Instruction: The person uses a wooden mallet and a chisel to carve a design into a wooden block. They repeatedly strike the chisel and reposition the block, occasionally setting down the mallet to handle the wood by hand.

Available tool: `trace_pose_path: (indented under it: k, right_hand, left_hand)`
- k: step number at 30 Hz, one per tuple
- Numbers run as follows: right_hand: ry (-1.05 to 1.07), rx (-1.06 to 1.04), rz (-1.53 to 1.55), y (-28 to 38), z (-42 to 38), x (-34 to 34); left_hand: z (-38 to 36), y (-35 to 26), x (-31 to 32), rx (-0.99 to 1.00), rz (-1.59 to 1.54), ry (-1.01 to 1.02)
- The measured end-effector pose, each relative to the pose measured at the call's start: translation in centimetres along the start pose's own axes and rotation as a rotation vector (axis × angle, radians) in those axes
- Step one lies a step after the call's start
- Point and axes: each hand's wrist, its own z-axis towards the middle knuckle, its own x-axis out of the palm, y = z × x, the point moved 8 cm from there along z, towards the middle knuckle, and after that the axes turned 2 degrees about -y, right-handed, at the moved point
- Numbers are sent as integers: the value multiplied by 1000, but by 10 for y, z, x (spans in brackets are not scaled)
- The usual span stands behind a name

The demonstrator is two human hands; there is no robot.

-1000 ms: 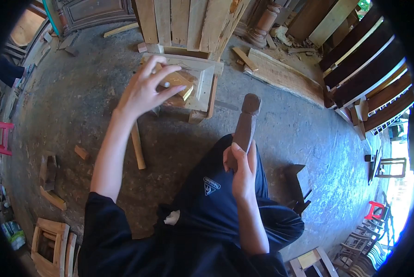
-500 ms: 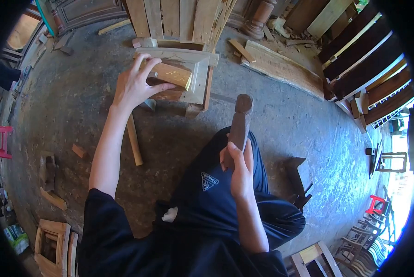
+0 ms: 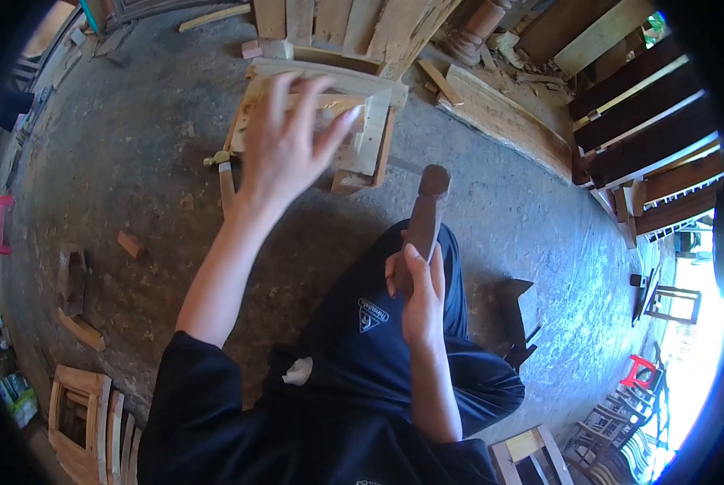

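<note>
My left hand (image 3: 289, 153), slightly blurred, hovers over a pale wooden panel (image 3: 376, 129) with its fingers spread apart. Partly hidden behind those fingers, a brown wooden block (image 3: 342, 103) lies on the panel. My right hand (image 3: 417, 283) is wrapped round the lower end of a dark brown club-shaped tool (image 3: 427, 212), which points up and away from my lap with its rounded head at the top. Beside my left wrist, a hammer (image 3: 224, 171) with a brass-coloured head and a wooden handle is partly covered by my forearm.
Upright planks (image 3: 330, 23) stand just beyond the panel. A long rough board (image 3: 511, 121) lies on the floor at right, near dark slats (image 3: 633, 121). Small wood offcuts (image 3: 131, 244) and wooden frames (image 3: 79, 420) are at left. A red stool (image 3: 638, 370) stands far right.
My left hand has let go of the wooden block, its fingers opening and shifting right. The hammer head has come into view beside my wrist. My right hand keeps its hold on the tool.
</note>
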Motion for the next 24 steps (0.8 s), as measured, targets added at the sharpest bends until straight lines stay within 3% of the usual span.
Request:
trace_pose_path:
  k: [6,24]
  right_hand:
    - [-6,4,3,3,5,2]
    - [-77,-2,-3,4,15,-19]
  left_hand:
    - [26,-71,43,181,-259,41]
    - [16,-62,76,138,-272,98]
